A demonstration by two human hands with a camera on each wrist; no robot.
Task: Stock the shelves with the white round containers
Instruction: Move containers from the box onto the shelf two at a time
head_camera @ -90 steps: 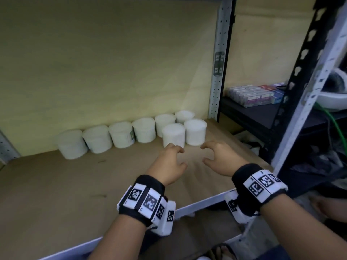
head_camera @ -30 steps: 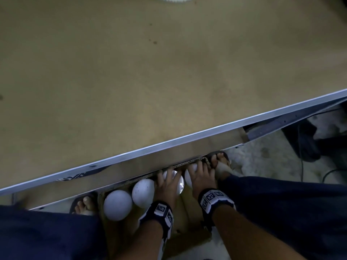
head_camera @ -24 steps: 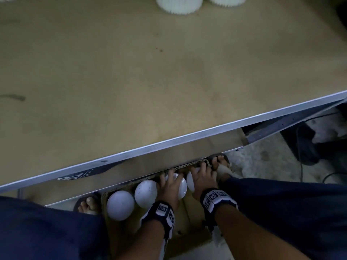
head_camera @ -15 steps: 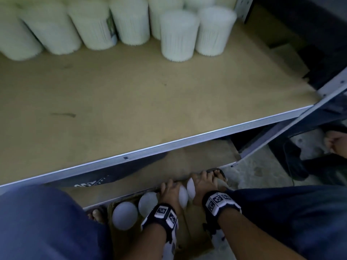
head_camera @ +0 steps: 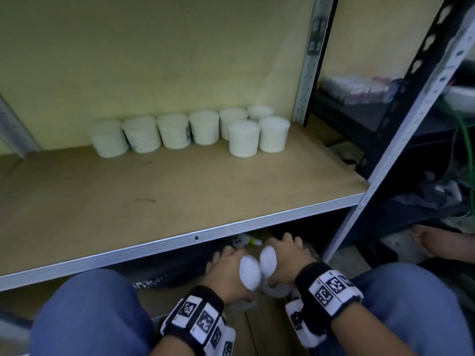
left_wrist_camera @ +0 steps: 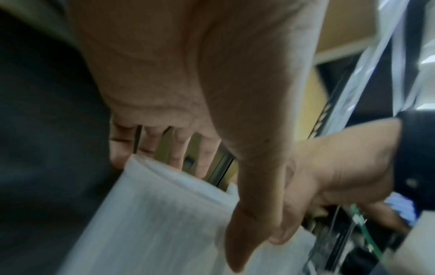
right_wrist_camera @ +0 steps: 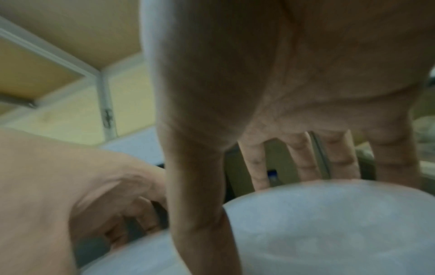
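Each of my hands grips one white round container below the shelf's front edge. My left hand [head_camera: 228,268] wraps the left container [head_camera: 249,272], whose ribbed side fills the left wrist view [left_wrist_camera: 150,219]. My right hand [head_camera: 288,258] grips the right container [head_camera: 267,260], seen from its round end in the right wrist view [right_wrist_camera: 329,219]. The two containers nearly touch. On the wooden shelf [head_camera: 154,196], several white containers [head_camera: 180,133] stand in a row along the back wall, with two more [head_camera: 257,138] in front at the right.
A grey metal upright [head_camera: 308,60] stands behind the row's right end and another upright [head_camera: 401,140] at the front right corner. My knees in blue trousers [head_camera: 84,312] flank the hands. A neighbouring dark shelf [head_camera: 359,86] holds boxed goods. A bare foot [head_camera: 437,244] is at the right.
Both hands have lifted a container each out of the box on the floor, up toward the shelf's front edge. The head view has tilted up to show the whole shelf.
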